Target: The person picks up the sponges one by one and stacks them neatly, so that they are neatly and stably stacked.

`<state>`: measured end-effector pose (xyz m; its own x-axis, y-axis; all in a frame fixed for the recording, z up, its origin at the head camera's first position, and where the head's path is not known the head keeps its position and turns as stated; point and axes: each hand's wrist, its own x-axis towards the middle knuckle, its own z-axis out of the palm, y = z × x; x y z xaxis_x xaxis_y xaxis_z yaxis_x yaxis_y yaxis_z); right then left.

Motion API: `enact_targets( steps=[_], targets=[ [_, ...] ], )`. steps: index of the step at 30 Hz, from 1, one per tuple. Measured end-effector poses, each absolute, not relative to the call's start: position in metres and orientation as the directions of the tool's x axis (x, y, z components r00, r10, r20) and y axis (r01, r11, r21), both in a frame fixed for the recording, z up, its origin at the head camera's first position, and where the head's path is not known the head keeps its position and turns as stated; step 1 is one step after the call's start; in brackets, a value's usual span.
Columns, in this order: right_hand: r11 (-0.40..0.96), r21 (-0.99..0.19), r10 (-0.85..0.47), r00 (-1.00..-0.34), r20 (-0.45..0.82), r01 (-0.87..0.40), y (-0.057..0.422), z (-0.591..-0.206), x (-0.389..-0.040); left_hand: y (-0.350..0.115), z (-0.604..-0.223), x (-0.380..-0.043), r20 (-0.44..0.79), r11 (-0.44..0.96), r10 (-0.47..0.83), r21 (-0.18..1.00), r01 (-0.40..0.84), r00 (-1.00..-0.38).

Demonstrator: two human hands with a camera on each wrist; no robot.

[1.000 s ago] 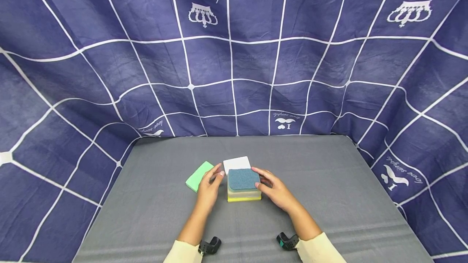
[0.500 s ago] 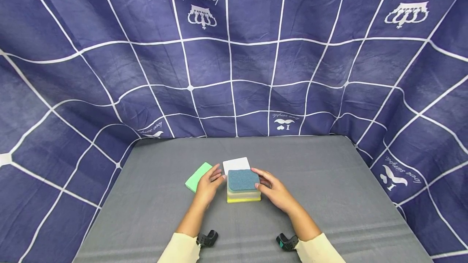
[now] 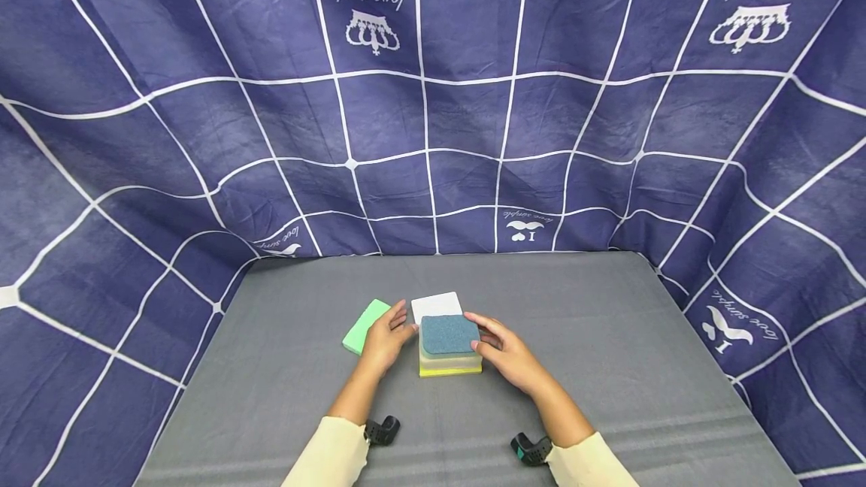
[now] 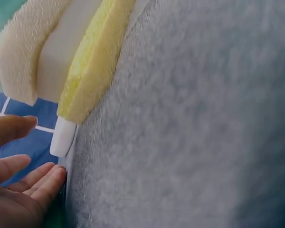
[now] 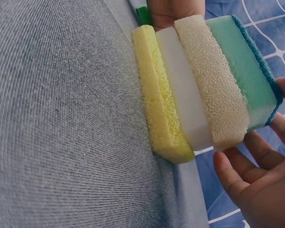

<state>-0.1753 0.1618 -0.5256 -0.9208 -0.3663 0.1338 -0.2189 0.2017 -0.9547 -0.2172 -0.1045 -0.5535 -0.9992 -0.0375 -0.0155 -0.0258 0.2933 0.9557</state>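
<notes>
A stack of sponges stands on the grey table: a yellow sponge [image 5: 161, 95] at the bottom, a white sponge [image 5: 185, 90] and a beige sponge [image 5: 213, 85] above it, and a teal sponge with a dark blue scouring top [image 3: 449, 334] uppermost. At the stack's right side is my right hand [image 3: 510, 352], its fingers loosely bent and its fingertips against the upper sponges. To the left, my left hand [image 3: 384, 337] is apart from the stack, fingers spread and holding nothing. Partly behind that hand lies a green sponge [image 3: 365, 325]. Behind the stack is a flat white sponge [image 3: 436, 305], partly hidden.
The grey cloth-covered table [image 3: 575, 307] extends on both sides of the stack. A dark blue curtain with white grid lines [image 3: 473, 119] encloses the back and sides. Black wrist bands [image 3: 531, 449] sit on both forearms.
My left hand has drawn slightly leftward, away from the stack, and its fingers have spread. My right hand stays at the stack's right side. The sponges keep their arrangement.
</notes>
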Motion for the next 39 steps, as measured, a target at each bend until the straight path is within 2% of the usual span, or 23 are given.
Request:
enact_targets(
  steps=[7, 15, 39],
  targets=[
    [0.201, -0.955, -0.373, -0.918, 0.133, -0.220, 0.162, -0.526, -0.175, -0.111, -0.554, -0.227, -0.002, 0.333, -0.004, 0.943, -0.003, -1.000],
    [0.191, -0.956, -0.378, -0.916, 0.135, -0.220, 0.162, -0.526, -0.175, -0.114, -0.557, -0.238, 0.046, 0.476, 0.055, 0.877, 0.067, -0.997],
    [0.171, -0.963, -0.367, -0.921, 0.132, -0.207, 0.162, -0.528, -0.174, -0.110, -0.558, -0.245, 0.031, 0.567, 0.058, 0.821, 0.059, -0.998]
  ],
)
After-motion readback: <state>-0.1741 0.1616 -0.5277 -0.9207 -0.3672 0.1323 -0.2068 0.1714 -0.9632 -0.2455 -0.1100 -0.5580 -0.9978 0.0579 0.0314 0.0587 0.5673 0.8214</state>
